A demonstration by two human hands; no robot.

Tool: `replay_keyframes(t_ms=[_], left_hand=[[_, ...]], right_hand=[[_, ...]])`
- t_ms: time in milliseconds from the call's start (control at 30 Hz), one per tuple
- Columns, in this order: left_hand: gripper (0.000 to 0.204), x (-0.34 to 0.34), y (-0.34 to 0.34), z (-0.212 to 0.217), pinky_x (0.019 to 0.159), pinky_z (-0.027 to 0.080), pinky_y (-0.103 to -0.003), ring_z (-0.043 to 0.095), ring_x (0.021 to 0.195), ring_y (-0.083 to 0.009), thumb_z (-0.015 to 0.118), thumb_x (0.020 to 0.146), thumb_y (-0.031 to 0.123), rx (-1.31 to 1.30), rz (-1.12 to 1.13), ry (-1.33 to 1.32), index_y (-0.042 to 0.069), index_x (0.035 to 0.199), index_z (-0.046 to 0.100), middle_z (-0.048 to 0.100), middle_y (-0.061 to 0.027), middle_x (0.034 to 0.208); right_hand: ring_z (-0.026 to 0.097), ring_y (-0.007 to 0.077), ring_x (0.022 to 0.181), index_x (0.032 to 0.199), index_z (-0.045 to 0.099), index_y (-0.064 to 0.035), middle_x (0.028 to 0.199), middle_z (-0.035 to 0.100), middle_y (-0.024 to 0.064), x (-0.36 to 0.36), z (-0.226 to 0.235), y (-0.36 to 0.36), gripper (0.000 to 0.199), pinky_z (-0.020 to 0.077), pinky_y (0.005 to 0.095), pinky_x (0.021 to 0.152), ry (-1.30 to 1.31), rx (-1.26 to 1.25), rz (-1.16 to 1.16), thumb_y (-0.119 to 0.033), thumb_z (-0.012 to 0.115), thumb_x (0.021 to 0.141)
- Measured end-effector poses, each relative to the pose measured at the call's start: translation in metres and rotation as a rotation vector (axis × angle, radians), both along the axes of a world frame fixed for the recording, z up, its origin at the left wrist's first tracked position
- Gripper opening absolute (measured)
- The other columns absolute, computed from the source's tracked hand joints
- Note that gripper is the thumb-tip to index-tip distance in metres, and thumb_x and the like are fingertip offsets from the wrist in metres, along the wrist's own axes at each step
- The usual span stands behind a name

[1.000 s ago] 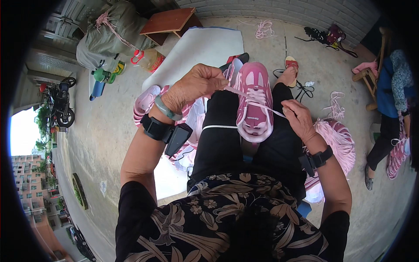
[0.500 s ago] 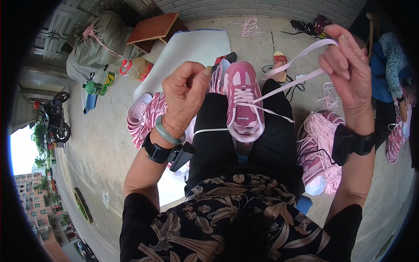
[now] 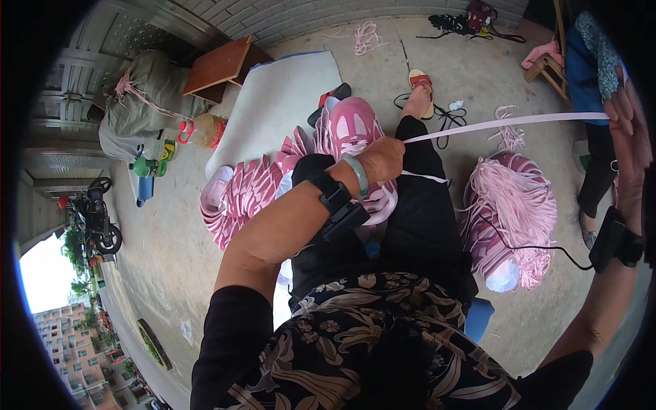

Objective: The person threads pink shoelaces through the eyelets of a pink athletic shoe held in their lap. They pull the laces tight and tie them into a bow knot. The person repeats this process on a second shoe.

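A pink sneaker (image 3: 352, 126) rests on the person's lap, toe pointing away. The left hand (image 3: 383, 158) lies on top of it, fingers closed on a pale pink shoelace (image 3: 502, 123) where it leaves the shoe. The lace runs taut to the right, up to the right hand (image 3: 632, 130) at the picture's edge, which is raised and pinches the far end. A heap of pink laces (image 3: 512, 212) lies on the concrete floor (image 3: 171, 232) just beside the right leg; a pile of pink shoe uppers (image 3: 249, 191) lies by the left
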State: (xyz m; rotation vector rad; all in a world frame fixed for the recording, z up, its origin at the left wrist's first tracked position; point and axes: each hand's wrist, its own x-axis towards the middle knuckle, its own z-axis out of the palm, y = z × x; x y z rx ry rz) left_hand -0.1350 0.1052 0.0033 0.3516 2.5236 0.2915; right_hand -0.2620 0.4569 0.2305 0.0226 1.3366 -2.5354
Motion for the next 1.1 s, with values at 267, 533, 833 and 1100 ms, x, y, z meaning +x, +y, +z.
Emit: replay_keyframes(t_ms=[267,533,833,1100], left_hand=[[0.019,-0.006,0.001,0.008,0.067,0.050,-0.036,0.064,0.073,-0.0248,0.065,0.071,0.017,-0.073,-0.081,-0.151,0.000,0.080,0.065,0.064,-0.0104,0.069],[0.014,0.003,0.003,0.042,0.054,0.045,-0.027,0.056,0.056,-0.0104,0.063,0.079,0.015,0.408,0.180,-0.273,0.002,0.078,0.067,0.061,-0.0034,0.062],[0.007,0.023,0.018,0.148,0.062,0.045,-0.021,0.054,0.068,-0.0048,0.062,0.085,0.006,0.702,0.063,-0.099,0.000,0.089,0.063,0.059,0.0023,0.071],[0.019,0.041,0.006,0.190,0.068,0.049,-0.024,0.062,0.069,-0.0162,0.063,0.079,0.000,0.707,-0.029,0.148,0.002,0.098,0.060,0.065,-0.0074,0.076]], right_hand=[[0.028,0.0018,0.050,0.131,0.036,0.0077,0.063,0.032,-0.0048,0.036,-0.041,0.001,0.040,0.0296,0.0172,0.058,0.381,0.233,-0.042,-0.009,0.042,0.095],[0.029,0.0019,0.049,0.133,0.034,0.0060,0.062,0.035,-0.0043,0.043,-0.055,0.008,0.047,0.0296,0.0167,0.054,0.456,0.253,0.019,-0.014,0.046,0.092],[0.039,0.0030,0.050,0.098,0.063,0.0017,0.074,0.058,0.0023,0.089,-0.110,-0.074,0.022,0.0305,0.0167,0.047,0.257,0.328,0.375,-0.004,0.047,0.084],[0.039,0.0053,0.045,0.090,0.061,0.0026,0.074,0.061,0.0093,0.124,-0.132,-0.173,0.022,0.0366,0.0224,0.043,-0.069,-0.087,0.845,-0.016,0.048,0.088]])
